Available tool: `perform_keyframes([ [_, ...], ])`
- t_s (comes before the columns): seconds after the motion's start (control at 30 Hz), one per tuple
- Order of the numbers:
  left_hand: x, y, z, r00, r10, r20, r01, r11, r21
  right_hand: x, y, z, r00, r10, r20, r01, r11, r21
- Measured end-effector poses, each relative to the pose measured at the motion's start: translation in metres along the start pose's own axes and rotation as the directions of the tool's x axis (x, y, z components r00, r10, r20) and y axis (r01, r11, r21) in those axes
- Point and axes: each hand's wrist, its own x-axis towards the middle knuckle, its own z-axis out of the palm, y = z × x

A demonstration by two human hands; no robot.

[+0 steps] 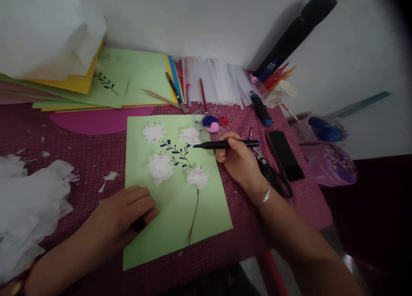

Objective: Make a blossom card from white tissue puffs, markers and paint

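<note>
The right hand (236, 158) had its fingers closed around a black pen (209, 145), its blue tip over the green paper (167, 231) on the desk (95, 156), near blue leaves (175, 152) among four white flowers (160, 168). The left hand (128, 210) lay across the paper's left edge; whether its curled fingers gripped the small black thing (138, 224) there could not be told.

- We can make out just one bit of lettering, and it's pretty blurry: dark capitals on the pale pinkish container (299, 131) by the right edge of the surface (309, 205).
- Best we can do is "ACE" at the end, maybe with an F in front, but we wouldn't swear to that first letter.
- We also spot pale marks on the dark pen (174, 89) lying at the back, way too tiny for us to read.
</note>
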Motion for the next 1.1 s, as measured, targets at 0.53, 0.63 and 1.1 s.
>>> perform_keyframes([
  [0.53, 0.0, -0.001, -0.006, 0.999, 0.029, -0.016, -0.028, 0.999, 0.035, -0.003, -0.001, 0.004, 0.999, 0.012, 0.034, -0.01, 0.999, -0.037],
  [0.63, 0.0, 0.01, -0.008, 0.999, 0.039, 0.004, -0.039, 0.996, 0.081, -0.004, -0.001, 0.006, 0.999, 0.01, 0.043, -0.009, 0.999, -0.033],
  [1.1, -0.011, 0.082, 0.006, 0.972, 0.08, 0.223, -0.136, 0.958, 0.251, -0.013, -0.049, 0.008, 0.997, -0.054, -0.057, 0.068, 0.954, 0.293],
])
